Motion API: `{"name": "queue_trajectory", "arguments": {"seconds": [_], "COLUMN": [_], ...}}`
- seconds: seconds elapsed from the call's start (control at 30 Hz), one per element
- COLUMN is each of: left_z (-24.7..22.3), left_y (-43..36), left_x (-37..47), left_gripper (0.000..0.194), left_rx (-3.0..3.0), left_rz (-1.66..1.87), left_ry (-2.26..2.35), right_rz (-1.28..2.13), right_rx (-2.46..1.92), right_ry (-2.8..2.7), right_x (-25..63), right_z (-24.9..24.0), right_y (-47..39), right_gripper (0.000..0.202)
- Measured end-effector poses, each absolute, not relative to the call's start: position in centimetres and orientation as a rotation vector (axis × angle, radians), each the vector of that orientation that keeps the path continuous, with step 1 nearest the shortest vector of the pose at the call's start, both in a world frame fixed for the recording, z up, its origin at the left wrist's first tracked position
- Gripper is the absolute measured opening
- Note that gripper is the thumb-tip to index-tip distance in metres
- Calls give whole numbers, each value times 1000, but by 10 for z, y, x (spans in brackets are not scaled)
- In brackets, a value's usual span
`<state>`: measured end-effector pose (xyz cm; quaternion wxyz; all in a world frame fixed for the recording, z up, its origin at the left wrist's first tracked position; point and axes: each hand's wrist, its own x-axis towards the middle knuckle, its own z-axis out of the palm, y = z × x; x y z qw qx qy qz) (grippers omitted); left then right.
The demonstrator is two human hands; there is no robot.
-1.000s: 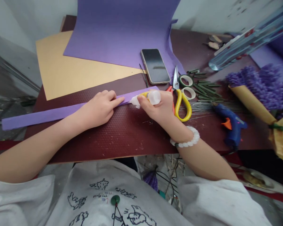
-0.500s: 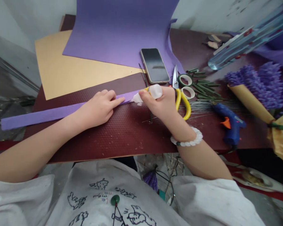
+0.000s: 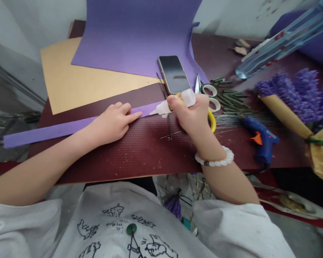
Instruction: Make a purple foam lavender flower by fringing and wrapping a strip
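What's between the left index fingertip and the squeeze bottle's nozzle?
A short stretch of the purple strip, nothing else visible, in the head view.

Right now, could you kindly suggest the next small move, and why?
Perhaps ease the squeeze bottle rightward along the purple strip: the right hand poises the bottle's tip at the strip, which runs on beyond, and the left hand rests an index finger on it, left of the tip.

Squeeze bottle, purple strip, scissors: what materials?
Squeeze bottle: likely plastic, whitish, somewhat translucent. Purple strip: paper or thin foam, matte; no glare, exact material unclear. Scissors: metal blades, judging by silvery sheen; yellow handle probably plastic, smooth, evenly colored.
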<state>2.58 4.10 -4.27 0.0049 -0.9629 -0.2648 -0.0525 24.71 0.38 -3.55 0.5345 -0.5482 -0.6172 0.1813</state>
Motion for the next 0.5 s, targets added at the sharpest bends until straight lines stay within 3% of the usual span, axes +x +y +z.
{"name": "queue_trajectory", "arguments": {"seconds": [0.27, 0.5], "left_z": [-37, -41], "left_y": [47, 49], "left_x": [38, 43], "left_gripper": [42, 52], "left_rx": [-3078, -3035], "left_rz": [-71, -29], "left_ry": [-733, -696], "right_rz": [480, 542], "right_rx": [-1352, -1327], "right_ry": [-1470, -1331], "right_x": [248, 275], "right_z": [-34, -33], "right_y": [6, 12], "right_gripper": [44, 47]}}
